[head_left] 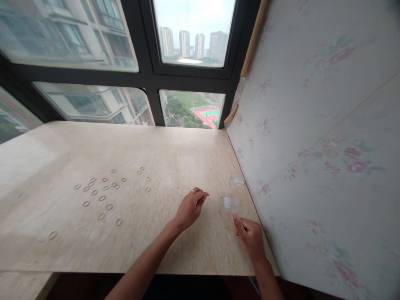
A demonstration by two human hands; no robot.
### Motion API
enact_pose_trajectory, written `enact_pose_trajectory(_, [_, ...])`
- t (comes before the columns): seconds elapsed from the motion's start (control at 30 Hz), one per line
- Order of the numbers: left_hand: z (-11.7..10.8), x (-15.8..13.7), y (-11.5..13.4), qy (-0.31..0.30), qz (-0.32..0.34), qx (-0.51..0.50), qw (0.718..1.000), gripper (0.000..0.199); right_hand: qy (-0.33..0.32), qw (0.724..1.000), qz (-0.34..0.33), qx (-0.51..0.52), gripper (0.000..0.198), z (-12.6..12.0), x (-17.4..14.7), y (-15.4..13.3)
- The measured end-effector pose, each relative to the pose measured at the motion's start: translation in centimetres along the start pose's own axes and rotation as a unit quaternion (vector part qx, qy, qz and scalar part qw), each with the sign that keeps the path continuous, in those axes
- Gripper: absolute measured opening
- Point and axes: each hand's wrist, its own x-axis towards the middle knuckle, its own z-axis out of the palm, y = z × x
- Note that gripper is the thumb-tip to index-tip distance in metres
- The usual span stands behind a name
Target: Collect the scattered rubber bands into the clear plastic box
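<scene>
Probably light, the clear container [228, 203] on the worktop [140, 212] beside the right hand [250, 235] is best held by its stiff edges. Fingers there and on the left hand [190, 208] are nearly closed; any hold cannot be confirmed.

Tons of room on the beige marbled tabletop [175, 154] past the left hand [190, 208]; clear square plastic box [228, 202] just ahead of the right hand [250, 236]; pale flower-patterned wall [312, 116] blocks that side.

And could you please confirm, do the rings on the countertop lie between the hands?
No, the rings lie on the countertop, left of the left hand.
</scene>
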Motion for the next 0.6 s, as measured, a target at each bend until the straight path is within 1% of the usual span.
enact_pose_trajectory(0.1, [-2.1,-3.5,-1.1,0.014,-0.023,0.012,1.000,0.024,-0.005,1.000,0.008,-0.011,0.054,-0.2,0.0,0.0])
enact_pose_trajectory(0.17, [-3.3,-6.0,-1.7,0.028,-0.037,0.019,0.999,0.023,-0.012,1.000,0.001,-0.022,0.054,-0.3,-0.1,0.0])
enact_pose_trajectory(0.27, [-4.6,-9.1,-2.4,0.054,-0.053,0.008,0.997,0.022,-0.021,0.999,-0.016,-0.024,0.054,0.1,-0.3,-0.3])
enact_pose_trajectory(0.33, [-5.1,-10.5,-2.5,0.071,-0.054,-0.012,0.996,0.022,-0.032,0.999,-0.023,-0.007,0.055,0.9,-0.5,-1.1])
enact_pose_trajectory(0.4, [-5.4,-11.2,-2.5,0.082,-0.051,-0.029,0.995,0.022,-0.059,0.997,-0.041,0.018,0.055,2.2,-0.5,-2.6])
enact_pose_trajectory(0.43, [-5.4,-11.3,-2.5,0.086,-0.051,-0.037,0.994,0.021,-0.083,0.994,-0.058,0.030,0.055,3.0,-0.3,-3.6])
enact_pose_trajectory(0.5, [-5.4,-11.3,-2.5,0.098,-0.054,-0.054,0.992,0.021,-0.138,0.985,-0.093,0.055,0.054,4.9,0.3,-6.2])
enact_pose_trajectory(0.6, [-5.2,-11.2,-2.9,0.119,-0.059,-0.080,0.988,0.022,-0.216,0.962,-0.139,0.088,0.049,8.2,1.9,-10.8])
